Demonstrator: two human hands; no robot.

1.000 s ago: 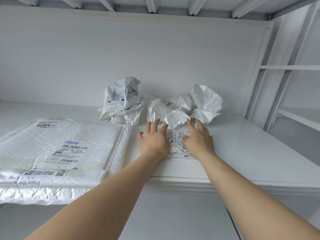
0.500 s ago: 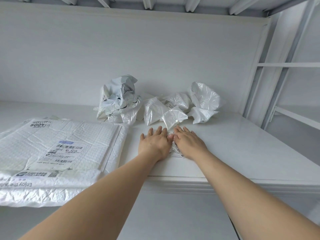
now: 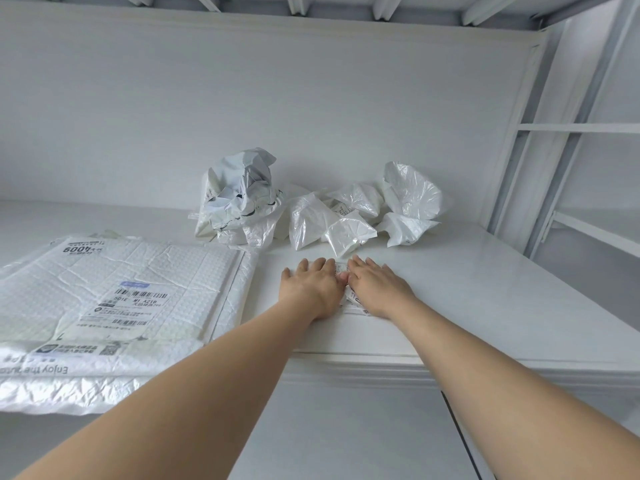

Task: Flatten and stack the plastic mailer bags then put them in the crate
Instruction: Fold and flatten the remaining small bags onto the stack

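Note:
Both hands lie flat, side by side, on a small white mailer bag [image 3: 356, 303] with a printed label, pressing it onto the white shelf [image 3: 485, 292]. My left hand [image 3: 311, 285] and my right hand [image 3: 377, 285] touch at the thumbs, and the bag is mostly hidden under them. To the left lies a flat stack of white bubble mailers [image 3: 114, 306] with barcode labels. Behind my hands sit crumpled bags: a grey-white one [image 3: 239, 199] and several white crinkled ones [image 3: 367, 216]. No crate is in view.
The shelf's front edge [image 3: 363, 365] runs just below my wrists. A white wall rises behind the crumpled pile. A white metal rack frame [image 3: 540, 161] stands at the right, and beams cross overhead.
My hands have slid together over the small bag, from apart with the label showing between them to side by side covering it.

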